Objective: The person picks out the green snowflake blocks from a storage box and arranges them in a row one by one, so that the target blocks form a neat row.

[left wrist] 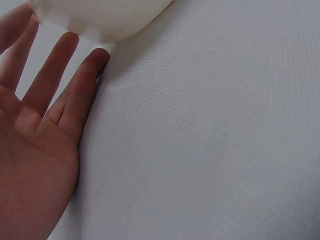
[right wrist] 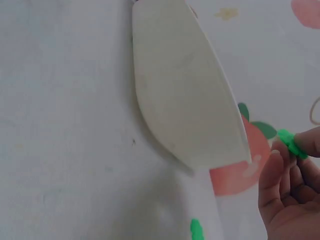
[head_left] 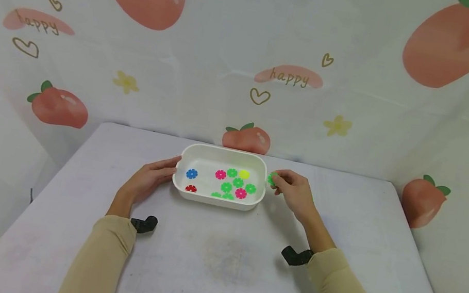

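Note:
A white plastic tray (head_left: pixel 202 198) stands near the table's back edge. Inside lie several flower-shaped snowflake discs: green ones, two pink ones, a yellow disc (head_left: pixel 244 174), a blue disc (head_left: pixel 192 174) and a red disc (head_left: pixel 191 188). My left hand (head_left: pixel 152 176) is at the tray's left end; in the left wrist view its extended fingertips (left wrist: pixel 70 37) meet the tray wall. Just off the tray's right end, my right hand (head_left: pixel 296 194) pinches a green snowflake disc (right wrist: pixel 290 142) between thumb and fingers.
Another green disc (right wrist: pixel 197 230) lies on the table past the tray's right end, in the right wrist view. A white cloth (head_left: pixel 225 250) with a smudge covers the table. Behind it hangs a printed curtain (head_left: pixel 212 59) with fruit and flowers.

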### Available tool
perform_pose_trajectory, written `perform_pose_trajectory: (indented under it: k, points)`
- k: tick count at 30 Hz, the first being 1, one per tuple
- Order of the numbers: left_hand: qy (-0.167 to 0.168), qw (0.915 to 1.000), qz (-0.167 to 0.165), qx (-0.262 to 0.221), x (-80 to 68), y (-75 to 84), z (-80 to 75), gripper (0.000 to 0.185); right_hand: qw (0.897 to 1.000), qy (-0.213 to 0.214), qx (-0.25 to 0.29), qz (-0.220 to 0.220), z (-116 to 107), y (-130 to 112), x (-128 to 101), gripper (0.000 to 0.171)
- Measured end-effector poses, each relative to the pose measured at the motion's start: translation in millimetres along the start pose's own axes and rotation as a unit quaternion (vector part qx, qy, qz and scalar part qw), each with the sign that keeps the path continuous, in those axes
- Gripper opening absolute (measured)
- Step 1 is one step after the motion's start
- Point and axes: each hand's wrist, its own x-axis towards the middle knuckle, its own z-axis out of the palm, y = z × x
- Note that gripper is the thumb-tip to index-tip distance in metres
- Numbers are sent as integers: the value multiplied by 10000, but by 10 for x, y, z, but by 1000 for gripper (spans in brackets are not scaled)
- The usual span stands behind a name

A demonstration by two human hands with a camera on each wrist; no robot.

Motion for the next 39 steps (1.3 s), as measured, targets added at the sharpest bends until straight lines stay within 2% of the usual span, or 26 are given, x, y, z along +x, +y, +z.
perform_pose_trajectory:
  k: [8,15,20,27,35,39]
  points:
    - [129,9999,38,-4,118,-154,-61,48,9989,235,-26,402,-225,7,-92,31]
    - [196,9998,-9,103,120,-159,-70,47,9961,531,-128,693,-422,162,-106,35]
    - [185,9998,-2,77,103,-134,-76,47,9919,855,-638,682,-543,373,-57,39]
    - [183,9998,-21,83,116,-149,-72,49,9735,1325,-1765,595,-679,543,-30,34]
    - [182,9998,-28,77,122,-181,-74,47,9581,1590,-2325,523,-770,634,-62,31]
    - [186,9998,-26,108,116,-180,-74,47,9534,1550,-2532,546,-791,642,-80,30]
